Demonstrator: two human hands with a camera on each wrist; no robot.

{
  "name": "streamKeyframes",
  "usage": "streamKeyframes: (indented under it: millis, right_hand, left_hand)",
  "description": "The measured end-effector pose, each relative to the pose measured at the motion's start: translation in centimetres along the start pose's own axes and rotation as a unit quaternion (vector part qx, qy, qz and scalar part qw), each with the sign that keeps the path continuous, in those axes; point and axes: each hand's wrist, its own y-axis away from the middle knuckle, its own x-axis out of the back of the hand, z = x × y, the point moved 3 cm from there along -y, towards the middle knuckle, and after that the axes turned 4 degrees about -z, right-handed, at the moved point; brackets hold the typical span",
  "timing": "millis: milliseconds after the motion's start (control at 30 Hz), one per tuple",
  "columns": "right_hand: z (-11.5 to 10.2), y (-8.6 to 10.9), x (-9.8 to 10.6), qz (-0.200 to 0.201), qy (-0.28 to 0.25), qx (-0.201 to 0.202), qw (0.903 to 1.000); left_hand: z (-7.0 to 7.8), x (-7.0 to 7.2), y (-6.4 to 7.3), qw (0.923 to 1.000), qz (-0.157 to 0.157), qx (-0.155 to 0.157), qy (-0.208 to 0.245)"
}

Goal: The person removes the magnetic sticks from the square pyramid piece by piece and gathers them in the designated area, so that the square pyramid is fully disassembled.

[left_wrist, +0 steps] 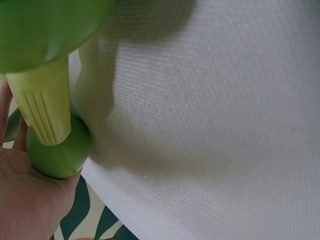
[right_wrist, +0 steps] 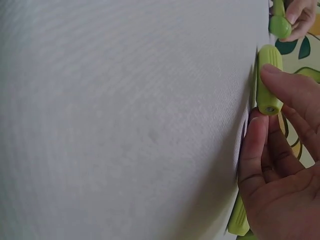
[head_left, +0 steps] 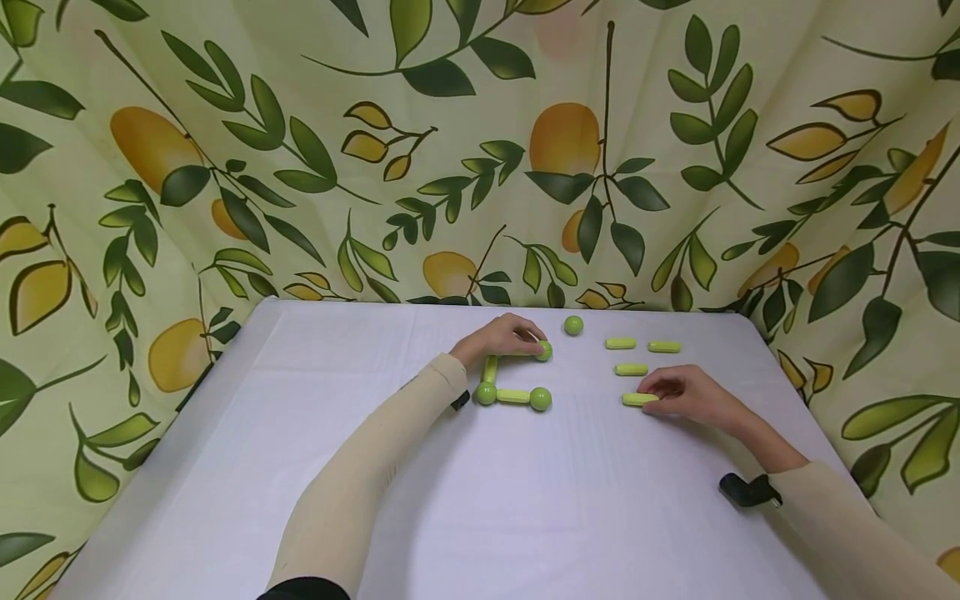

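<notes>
My left hand (head_left: 504, 336) reaches over the far side of a joined piece and grips a green ball (head_left: 544, 351) at its fingertips. That piece has a corner ball (head_left: 486, 393), a short ridged yellow-green rod (head_left: 513, 397) leading to another ball (head_left: 540, 399), and a second rod (head_left: 490, 369) running back under the hand. In the left wrist view a ball (left_wrist: 59, 150) at the rod's end lies against the palm. My right hand (head_left: 690, 397) pinches a loose rod (right_wrist: 269, 82) between thumb and fingers, low over the table. Its end face shows a small round metallic spot.
A loose green ball (head_left: 573, 325) lies near the table's back edge. Several rods, such as this rod (head_left: 632, 369), lie beyond my right hand. White cloth covers the table (head_left: 300, 400); a leaf-and-fruit patterned curtain (head_left: 480, 167) hangs behind. Black wrist devices (head_left: 746, 490) show at the sleeves.
</notes>
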Motion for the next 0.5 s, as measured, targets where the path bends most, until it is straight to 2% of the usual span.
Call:
streamKeyframes:
  millis: [233,500]
  right_hand:
    - [-0.09,-0.05,0.0,-0.002,0.001,-0.02,0.9998]
    - [-0.4,-0.03,0.0,-0.002,0.006,-0.02,0.9998]
  left_hand:
    - [0.08,0.03,0.09,1.0,-0.002,0.003,-0.002]
    - [-0.05,0.06,0.03,1.0,-0.002,0.002,0.004]
